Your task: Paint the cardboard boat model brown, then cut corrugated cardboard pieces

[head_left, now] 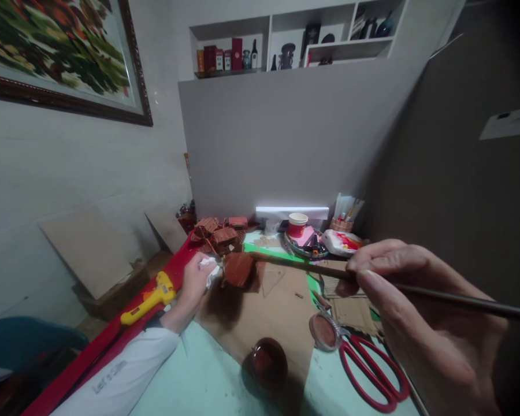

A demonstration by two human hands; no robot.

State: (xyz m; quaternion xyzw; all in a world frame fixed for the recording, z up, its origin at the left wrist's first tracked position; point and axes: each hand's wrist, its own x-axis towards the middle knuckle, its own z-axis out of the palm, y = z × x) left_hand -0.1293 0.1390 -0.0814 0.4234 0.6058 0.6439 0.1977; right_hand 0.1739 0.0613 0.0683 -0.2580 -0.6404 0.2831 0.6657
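Observation:
My right hand (411,306) pinches a long dark brush (303,264) on the right side of the head view. The brush reaches left, its tip at a rounded reddish-brown piece (239,270). My left hand (193,283) is closed on a crumpled white tissue (210,270), right beside the brown piece; whether its fingers also grip that piece is hard to tell. Below them, a cup of dark brown liquid (268,363) stands at the lower edge of a cardboard sheet (277,315).
A yellow glue gun (149,299) lies left of my left forearm. Red-handled scissors (370,370) and a round brown-filled container (325,330) are at lower right. Brown blocks (225,235), a paper cup (297,225) and a brush holder (343,224) stand at the back.

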